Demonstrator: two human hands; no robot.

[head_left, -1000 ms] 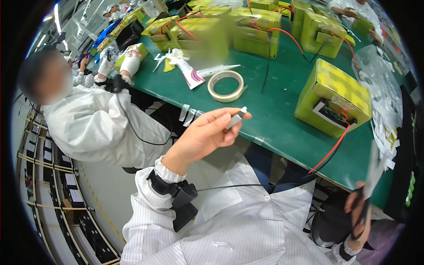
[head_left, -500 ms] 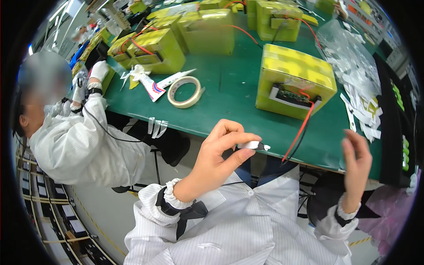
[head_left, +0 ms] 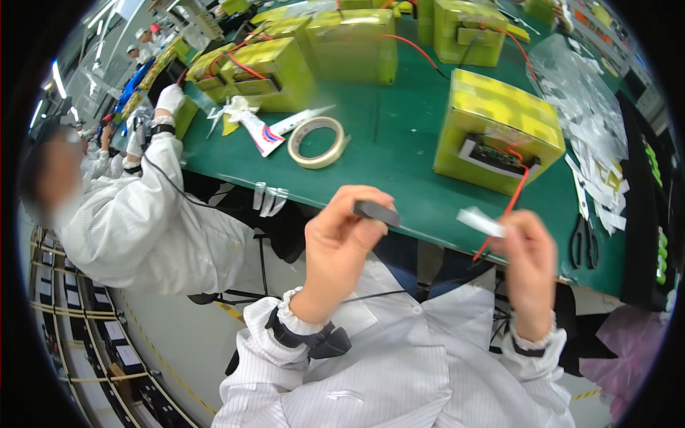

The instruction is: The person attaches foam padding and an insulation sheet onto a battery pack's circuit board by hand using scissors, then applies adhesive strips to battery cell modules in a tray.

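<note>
A green work table [head_left: 399, 135] carries yellow-wrapped box-shaped packs with red wires [head_left: 499, 132], a ring of pale masking tape [head_left: 317, 141], black scissors [head_left: 585, 242] and loose clear bags at its right edge. A co-worker in a white coat [head_left: 135, 221] sits at the left.

The left hand [head_left: 339, 242] pinches a small flat black piece [head_left: 377, 212] by one end; its long axis lies roughly level, pointing right, just before the table edge. The right hand [head_left: 528, 260] pinches a small white strip [head_left: 481, 221], partly hidden by fingers.
</note>
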